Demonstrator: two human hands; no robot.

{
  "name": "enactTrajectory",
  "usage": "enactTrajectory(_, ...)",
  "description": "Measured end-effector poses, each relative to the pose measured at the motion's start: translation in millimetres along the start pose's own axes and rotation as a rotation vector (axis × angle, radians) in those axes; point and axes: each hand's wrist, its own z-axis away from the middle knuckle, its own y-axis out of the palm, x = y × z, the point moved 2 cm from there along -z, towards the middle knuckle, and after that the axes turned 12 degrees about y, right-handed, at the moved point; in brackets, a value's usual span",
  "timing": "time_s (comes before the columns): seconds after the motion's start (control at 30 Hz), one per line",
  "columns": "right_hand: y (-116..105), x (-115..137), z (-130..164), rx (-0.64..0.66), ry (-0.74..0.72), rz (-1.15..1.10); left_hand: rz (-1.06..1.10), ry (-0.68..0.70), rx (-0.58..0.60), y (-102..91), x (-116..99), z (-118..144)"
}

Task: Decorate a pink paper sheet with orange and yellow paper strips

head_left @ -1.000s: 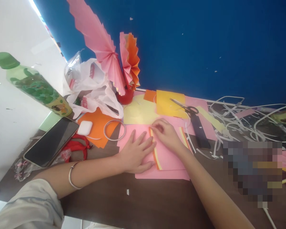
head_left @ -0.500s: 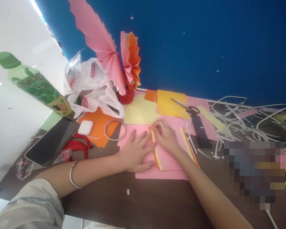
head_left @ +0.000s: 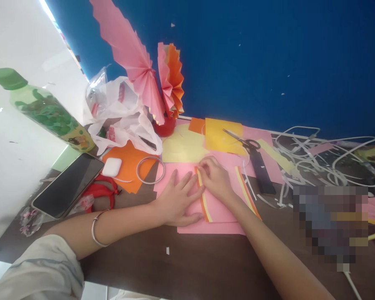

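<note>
Deep blue wall backs a dark brown counter (head_left: 187, 258) strewn with craft paper, seen from the head camera. On it lies a pink sheet (head_left: 220, 206) folded over on itself, its folded edge showing a narrow orange and yellow band (head_left: 203, 200); that band's long axis runs from the near edge of the counter away toward the wall, leaning slightly left at its far end. The left hand (head_left: 178, 200) lies flat on the pink paper just left of the band, fingers spread wide and pointing toward the wall, gripping nothing. The right hand (head_left: 215, 179) rests on the sheet at the band's far end, fingers curled with the tips pressed at the fold; whether they pinch the paper or only press on it cannot be told. A bangle (head_left: 95, 229) circles the left wrist. To the right of the sheet a second orange and yellow strip (head_left: 246, 191) lies roughly parallel. Beyond it, black-handled scissors (head_left: 248, 143) rest on yellow paper (head_left: 220, 133), blades pointing left, with a tangle of white paper trimmings (head_left: 318, 156) farther right. On the left are a phone (head_left: 67, 185), a white earbud case (head_left: 111, 166), a ring (head_left: 150, 170), a green bottle (head_left: 46, 110), a plastic bag (head_left: 118, 112) and pleated paper fans (head_left: 153, 75).
</note>
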Motion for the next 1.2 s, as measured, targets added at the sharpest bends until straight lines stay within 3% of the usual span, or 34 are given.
enactTrajectory(0.23,2.2,-7.2,-7.5,-0.058,0.072,-0.136,0.017,-0.009,-0.012,-0.3,0.6,0.9)
enactTrajectory(0.33,-3.3,-14.5,-8.8,0.035,0.096,-0.262,0.019,-0.024,-0.020,-0.6,1.1,1.5)
enactTrajectory(0.47,-9.5,-17.1,-6.6,0.130,0.055,-0.221,0.019,-0.027,-0.019,0.1,0.6,1.8)
enactTrajectory(0.83,5.1,-12.3,-10.7,-0.047,0.067,-0.147,0.007,0.001,-0.046,-5.1,0.3,2.3)
enactTrajectory(1.07,5.2,-13.0,-9.2,-0.057,0.052,-0.134,-0.046,0.256,-0.033,-10.9,-30.2,4.1)
enactTrajectory(1.2,-0.6,-13.6,-7.8,0.032,0.003,-0.153,-0.080,0.215,-0.017,-10.8,-43.7,3.4)
